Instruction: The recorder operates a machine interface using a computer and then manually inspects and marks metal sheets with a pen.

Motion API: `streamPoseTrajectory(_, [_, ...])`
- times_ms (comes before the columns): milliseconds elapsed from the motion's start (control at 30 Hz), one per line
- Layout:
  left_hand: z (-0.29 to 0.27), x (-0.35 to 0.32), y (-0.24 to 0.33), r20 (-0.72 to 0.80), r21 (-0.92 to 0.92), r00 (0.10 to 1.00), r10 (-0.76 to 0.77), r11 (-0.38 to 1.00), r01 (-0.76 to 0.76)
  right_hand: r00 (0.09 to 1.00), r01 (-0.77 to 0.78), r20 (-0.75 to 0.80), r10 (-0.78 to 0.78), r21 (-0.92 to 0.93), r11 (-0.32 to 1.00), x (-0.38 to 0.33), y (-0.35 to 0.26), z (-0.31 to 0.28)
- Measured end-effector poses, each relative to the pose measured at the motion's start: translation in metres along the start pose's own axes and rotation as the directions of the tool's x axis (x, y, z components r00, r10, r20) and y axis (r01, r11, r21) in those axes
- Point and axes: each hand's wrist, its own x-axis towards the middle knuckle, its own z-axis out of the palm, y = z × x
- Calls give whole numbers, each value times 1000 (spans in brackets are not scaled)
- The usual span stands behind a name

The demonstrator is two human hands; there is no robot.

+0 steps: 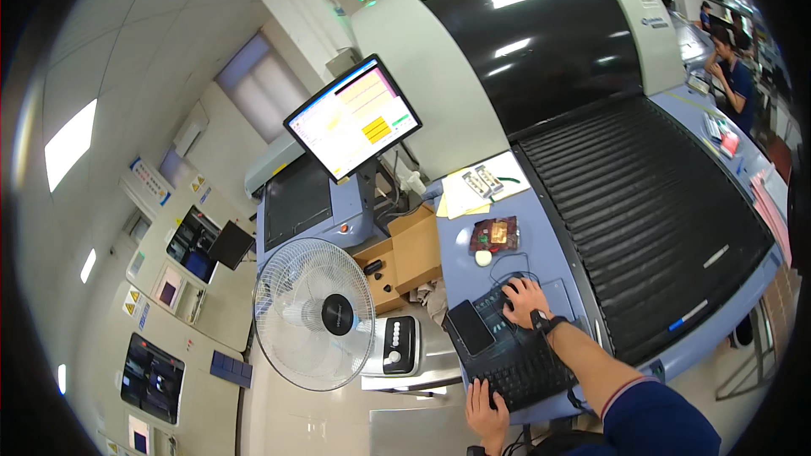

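My right hand (525,302) is curled over a dark computer mouse (509,285), which is mostly hidden beneath the palm and fingers. A thin cable loops away beyond it. Lower down, my left hand (487,412) lies at the left end of a black keyboard (532,373), fingers stretched out and holding nothing. Between the hands and the far side of the desk, a black smartphone (470,328) lies flat along the keyboard. A small white round object (482,257) and a reddish-brown translucent bag (494,235) with something gold-coloured on it lie beyond the mouse.
A monitor (353,118) stands at the far left of the blue desk, beside a large machine (439,67) with a black ribbed bed (642,203). An electric fan (314,314) and an open cardboard box (414,245) are to the left. Another person (733,76) sits far right.
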Motion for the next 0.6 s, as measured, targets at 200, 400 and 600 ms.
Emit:
streamPoseTrajectory(200, [1, -5, -9, 63, -87, 996, 57, 995, -52, 919, -102, -339, 202, 291, 951, 13, -50, -62])
streamPoseTrajectory(400, [6, 2, -23, 48, -131, 999, 9, 991, -3, 910, -225, -59, 410, 760, 610, -68, -123, -226])
streamPoseTrajectory(600, [10, 4, -31, 51, -120, 999, 6, 993, 0, 455, -872, 261, 851, 326, 365, -258, -91, -371])
